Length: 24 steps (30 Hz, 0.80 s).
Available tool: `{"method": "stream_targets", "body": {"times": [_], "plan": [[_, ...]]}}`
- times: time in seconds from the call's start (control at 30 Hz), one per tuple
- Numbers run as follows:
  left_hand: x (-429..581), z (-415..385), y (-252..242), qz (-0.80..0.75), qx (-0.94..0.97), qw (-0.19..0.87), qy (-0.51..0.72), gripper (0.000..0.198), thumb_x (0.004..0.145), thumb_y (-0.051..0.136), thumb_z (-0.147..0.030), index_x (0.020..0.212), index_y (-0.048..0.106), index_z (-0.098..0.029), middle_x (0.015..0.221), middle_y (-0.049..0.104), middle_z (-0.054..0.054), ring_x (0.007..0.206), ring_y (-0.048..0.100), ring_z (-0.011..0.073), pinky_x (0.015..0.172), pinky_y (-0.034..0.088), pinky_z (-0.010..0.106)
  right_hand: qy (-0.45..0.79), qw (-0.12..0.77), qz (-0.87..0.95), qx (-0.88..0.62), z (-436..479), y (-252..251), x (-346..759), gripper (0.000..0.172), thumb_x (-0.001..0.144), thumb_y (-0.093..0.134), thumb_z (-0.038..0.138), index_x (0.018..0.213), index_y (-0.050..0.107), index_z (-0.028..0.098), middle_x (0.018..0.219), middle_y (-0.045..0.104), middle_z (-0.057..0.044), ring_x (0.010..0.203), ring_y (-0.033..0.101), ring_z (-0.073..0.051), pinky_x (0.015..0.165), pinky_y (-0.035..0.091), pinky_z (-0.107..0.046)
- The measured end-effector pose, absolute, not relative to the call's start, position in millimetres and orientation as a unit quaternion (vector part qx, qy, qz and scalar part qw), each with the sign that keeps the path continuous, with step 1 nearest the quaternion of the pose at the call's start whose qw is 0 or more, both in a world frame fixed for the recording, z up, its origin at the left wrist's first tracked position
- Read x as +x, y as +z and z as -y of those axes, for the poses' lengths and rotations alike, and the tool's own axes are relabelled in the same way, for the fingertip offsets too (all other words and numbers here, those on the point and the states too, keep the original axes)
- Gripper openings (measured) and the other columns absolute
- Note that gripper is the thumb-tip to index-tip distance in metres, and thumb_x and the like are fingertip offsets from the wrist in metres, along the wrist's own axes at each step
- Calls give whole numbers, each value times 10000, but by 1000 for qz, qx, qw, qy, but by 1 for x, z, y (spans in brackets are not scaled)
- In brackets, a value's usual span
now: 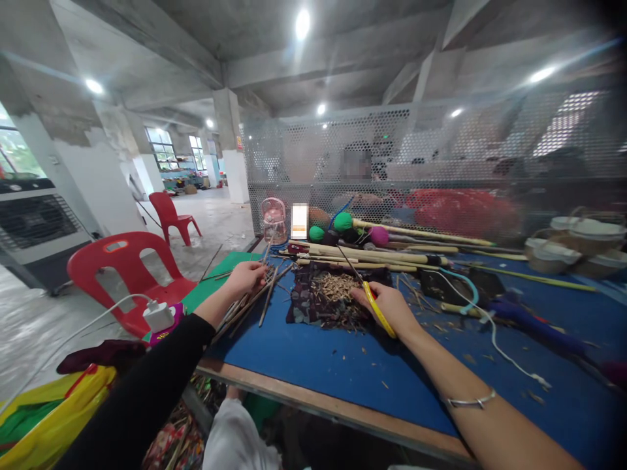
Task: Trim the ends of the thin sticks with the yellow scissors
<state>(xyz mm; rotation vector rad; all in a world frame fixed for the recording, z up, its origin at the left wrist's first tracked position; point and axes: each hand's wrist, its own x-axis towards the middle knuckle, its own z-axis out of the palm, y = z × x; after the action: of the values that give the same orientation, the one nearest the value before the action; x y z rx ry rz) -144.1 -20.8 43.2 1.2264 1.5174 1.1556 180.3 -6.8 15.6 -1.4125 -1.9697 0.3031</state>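
My left hand [245, 279] is closed in a pinch on thin brown stalks at the left of the table. More dry stalks [268, 297] lie under and beside it on the blue tabletop. My right hand [385, 307] is wrapped round yellow-handled scissors [375, 308], whose dark blade points up and to the left. Just left of that hand, a heap of short chopped stalk pieces [333, 288] lies on a dark patterned cloth [297, 305]. The fingertips of my right hand are at the heap's right edge; whether they touch it I cannot tell.
Behind the cloth lie long pale sticks [372, 256] and green yarn balls [343, 222], before a perforated metal screen [304, 150]. A white cable [494, 333] and woven baskets [548, 254] are at right. Red chairs [122, 261] stand at left.
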Motion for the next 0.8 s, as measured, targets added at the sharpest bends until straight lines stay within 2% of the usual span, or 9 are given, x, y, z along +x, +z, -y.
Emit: {"method": "stream_targets", "body": {"times": [0.07, 0.13, 0.2, 0.33, 0.43, 0.57, 0.67, 0.73, 0.8], "plan": [[-124, 32, 49, -555, 492, 432, 513, 173, 727, 564, -300, 750, 548, -130, 514, 462, -53, 386, 382, 23, 379, 273, 138, 128, 355, 746, -548, 7, 16, 180, 434, 673, 533, 597, 553, 513, 181, 467, 493, 9, 462, 410, -109, 454, 290, -215], [-97, 49, 50, -517, 484, 495, 503, 182, 738, 543, -280, 826, 555, -121, 553, 491, -39, 382, 372, 18, 359, 246, 133, 162, 384, 725, -548, 7, 17, 179, 430, 644, 562, 600, 566, 520, 179, 467, 492, 11, 456, 409, -107, 447, 296, -217], [-67, 67, 45, -474, 469, 577, 472, 228, 745, 531, -284, 911, 539, -128, 580, 516, -27, 393, 407, 27, 364, 272, 134, 241, 422, 690, -537, 7, 18, 176, 436, 628, 569, 609, 587, 517, 178, 442, 466, 21, 420, 390, -99, 416, 293, -218], [-9, 98, 26, -430, 431, 671, 424, 275, 752, 501, -302, 969, 476, -136, 576, 549, -4, 423, 508, 73, 394, 365, 160, 465, 469, 587, -468, 9, 16, 167, 438, 650, 540, 614, 638, 500, 179, 383, 375, 59, 341, 321, -75, 334, 259, -206], [19, 108, 13, -435, 430, 696, 376, 293, 724, 533, -319, 949, 454, -148, 546, 533, -21, 421, 536, 96, 421, 409, 188, 526, 488, 550, -427, 11, 14, 161, 380, 599, 638, 518, 650, 451, 190, 411, 395, 76, 331, 312, -56, 309, 244, -183], [34, 112, 5, -457, 438, 672, 384, 352, 723, 530, -376, 976, 451, -144, 528, 515, -33, 424, 538, 106, 436, 414, 204, 549, 482, 534, -426, 13, 10, 156, 373, 537, 697, 388, 659, 402, 196, 459, 470, 71, 326, 327, -39, 299, 222, -156], [29, 114, 6, -468, 511, 627, 355, 339, 741, 494, -423, 920, 525, -136, 567, 534, -14, 437, 519, 99, 444, 406, 214, 558, 487, 519, -426, 12, 9, 157, 373, 528, 698, 360, 667, 391, 199, 488, 497, 67, 331, 346, -36, 299, 225, -148], [14, 112, 11, -482, 597, 533, 357, 339, 750, 475, -437, 845, 588, -132, 624, 570, 10, 443, 493, 89, 431, 374, 207, 556, 494, 509, -434, 10, 9, 159, 361, 529, 693, 349, 666, 394, 199, 476, 481, 74, 335, 357, -39, 297, 233, -145], [-15, 103, 20, -524, 637, 396, 403, 353, 776, 441, -422, 892, 618, -138, 693, 611, 28, 481, 495, 95, 464, 383, 212, 561, 494, 500, -437, 9, 10, 161, 349, 531, 686, 342, 656, 392, 200, 459, 464, 80, 333, 359, -40, 295, 238, -145]]}}
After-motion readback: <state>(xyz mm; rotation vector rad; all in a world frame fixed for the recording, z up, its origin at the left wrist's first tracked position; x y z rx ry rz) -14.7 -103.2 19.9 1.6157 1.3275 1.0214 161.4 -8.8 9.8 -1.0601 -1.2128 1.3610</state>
